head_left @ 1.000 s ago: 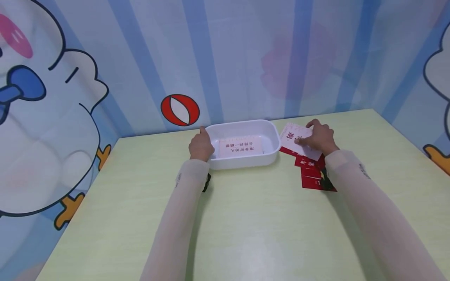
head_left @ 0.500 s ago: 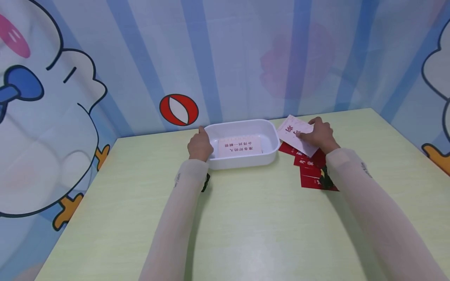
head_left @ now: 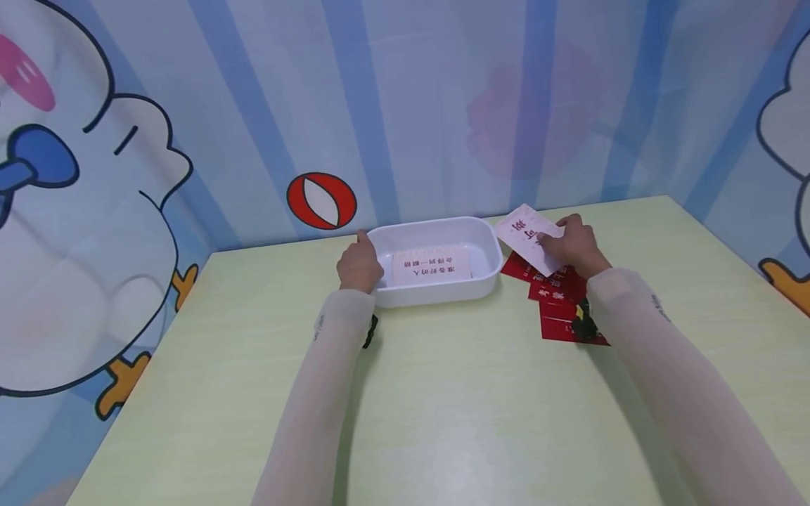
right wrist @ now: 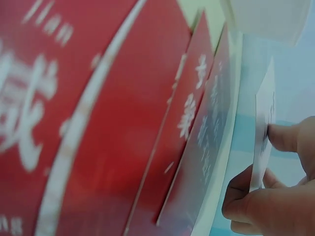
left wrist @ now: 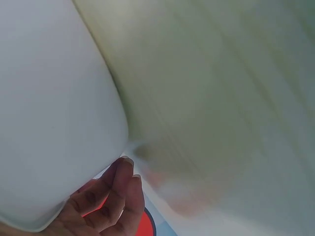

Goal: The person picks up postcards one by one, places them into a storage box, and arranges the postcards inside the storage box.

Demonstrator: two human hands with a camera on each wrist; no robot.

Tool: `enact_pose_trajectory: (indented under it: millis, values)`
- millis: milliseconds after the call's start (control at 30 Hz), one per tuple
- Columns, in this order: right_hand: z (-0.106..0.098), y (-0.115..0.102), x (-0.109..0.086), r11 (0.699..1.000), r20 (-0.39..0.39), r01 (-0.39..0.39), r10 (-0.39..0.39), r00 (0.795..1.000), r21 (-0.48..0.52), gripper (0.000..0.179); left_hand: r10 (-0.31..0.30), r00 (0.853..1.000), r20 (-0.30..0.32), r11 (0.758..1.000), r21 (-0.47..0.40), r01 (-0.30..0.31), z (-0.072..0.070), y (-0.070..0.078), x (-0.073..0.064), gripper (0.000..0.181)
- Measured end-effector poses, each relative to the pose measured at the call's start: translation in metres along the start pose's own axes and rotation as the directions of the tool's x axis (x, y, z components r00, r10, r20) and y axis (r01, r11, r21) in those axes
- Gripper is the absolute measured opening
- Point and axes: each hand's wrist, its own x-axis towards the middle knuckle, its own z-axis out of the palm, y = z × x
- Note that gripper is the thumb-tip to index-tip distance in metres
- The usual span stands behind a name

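1. Pale green table [head_left: 436,400].
2. White tray [head_left: 436,293] gripped at left by left hand [head_left: 359,264]; one printed card [head_left: 432,266] already inside.
3. At right, pink card [head_left: 529,237] pinched by right hand [head_left: 577,247] above red cards [head_left: 557,325] remaining on table.

The head camera looks forward and down over the counter [head_left: 455,407] to the striped backdrop [head_left: 420,126], far enough back to frame both sleeves [head_left: 316,393], with the white tray [head_left: 436,294] near its centre. Over on the left wrist, the view is very close: the tray looms at nine o'clock, the left grip [head_left: 361,263] at seven. The right wrist's looks closely across red cards [right wrist: 123,142] at nine toward the backdrop, the pale card [right wrist: 263,132] nearly edge-on at three. Head and left wrist share the tray; head and right wrist, the cards.
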Motion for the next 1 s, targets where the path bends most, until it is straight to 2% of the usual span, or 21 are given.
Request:
enact_pose_trajectory:
  millis: [200, 633, 867, 1000]
  values:
    - [0.003, -0.005, 0.0, 0.995, -0.012, 0.001, 0.0, 1.0, 0.095, 0.072, -0.007, 1.0, 0.007, 1.0, -0.003, 0.007, -0.001, 0.0, -0.003, 0.082]
    - [0.004, -0.018, -0.004, 0.976, 0.0, -0.043, 0.044, 0.999, 0.215, 0.069, -0.024, 1.0, -0.014, 1.0, 0.005, 0.024, -0.001, 0.004, -0.005, 0.081]
    - [0.007, -0.024, -0.005, 0.966, 0.017, -0.036, 0.033, 0.999, 0.256, 0.06, -0.019, 1.0, 0.001, 1.0, 0.011, 0.019, -0.002, 0.003, -0.003, 0.081]
    - [0.009, -0.034, -0.006, 0.952, 0.022, -0.039, 0.034, 0.999, 0.304, 0.061, -0.023, 1.0, 0.001, 1.0, 0.006, 0.023, -0.003, 0.002, -0.003, 0.082]
